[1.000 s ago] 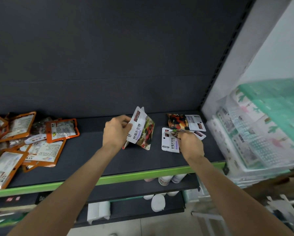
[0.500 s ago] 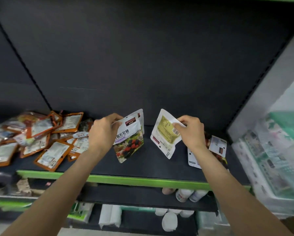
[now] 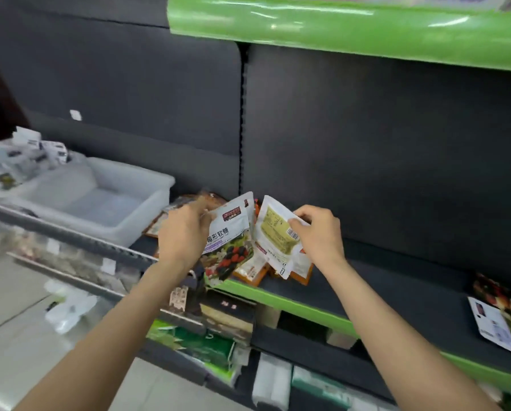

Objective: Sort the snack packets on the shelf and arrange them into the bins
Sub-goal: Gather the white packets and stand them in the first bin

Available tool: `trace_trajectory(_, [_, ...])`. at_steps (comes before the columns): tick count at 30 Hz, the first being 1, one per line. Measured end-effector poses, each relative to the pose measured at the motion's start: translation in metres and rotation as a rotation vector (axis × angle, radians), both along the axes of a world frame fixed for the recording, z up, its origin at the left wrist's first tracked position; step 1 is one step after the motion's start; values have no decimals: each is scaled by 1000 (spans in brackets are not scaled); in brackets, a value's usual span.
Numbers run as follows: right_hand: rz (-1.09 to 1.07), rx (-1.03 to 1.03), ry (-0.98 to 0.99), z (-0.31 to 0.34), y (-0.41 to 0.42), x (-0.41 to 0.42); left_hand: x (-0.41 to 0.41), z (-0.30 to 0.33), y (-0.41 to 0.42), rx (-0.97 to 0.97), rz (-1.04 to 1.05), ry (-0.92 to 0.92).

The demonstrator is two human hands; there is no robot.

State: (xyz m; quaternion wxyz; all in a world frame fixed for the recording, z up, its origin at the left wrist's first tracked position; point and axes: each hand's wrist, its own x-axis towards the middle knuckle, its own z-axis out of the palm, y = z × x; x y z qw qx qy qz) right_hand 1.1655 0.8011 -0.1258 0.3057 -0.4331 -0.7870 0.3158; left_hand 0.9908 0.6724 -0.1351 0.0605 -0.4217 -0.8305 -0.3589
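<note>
My left hand [image 3: 183,232] grips a white gummy packet [image 3: 229,241] with berries printed on its lower half, held upright above the shelf's front edge. My right hand [image 3: 318,232] pinches a second white packet [image 3: 278,232] by its top corner, back side with a yellow label and barcode facing me. The two packets nearly touch. Behind and under them lie several orange-edged packets [image 3: 252,271] on the dark shelf [image 3: 396,286]. An empty translucent bin [image 3: 135,179] stands to the left. Two more berry packets [image 3: 497,318] lie at the shelf's far right.
A second bin [image 3: 14,164] with small white packets sits at the far left. A green shelf lip [image 3: 337,28] overhangs above. Lower shelves hold green bags [image 3: 206,345] and white packages [image 3: 270,378]. Tiled floor lies at the lower left.
My view has swung left, so the bins came into sight. Both hands carried their packets leftward over the orange-edged pile and drew closer together.
</note>
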Motion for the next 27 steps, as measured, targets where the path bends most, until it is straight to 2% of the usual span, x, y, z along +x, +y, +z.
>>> trace_trajectory(9, [92, 29, 81, -4, -99, -170, -151, 4, -112, 0, 183, -32])
trace_trajectory(14, [159, 69, 125, -2, -125, -262, -220, 5, -137, 78, 277, -124])
trace_trajectory(27, [275, 25, 159, 8, -141, -498, -429, 23, -165, 80, 398, -144])
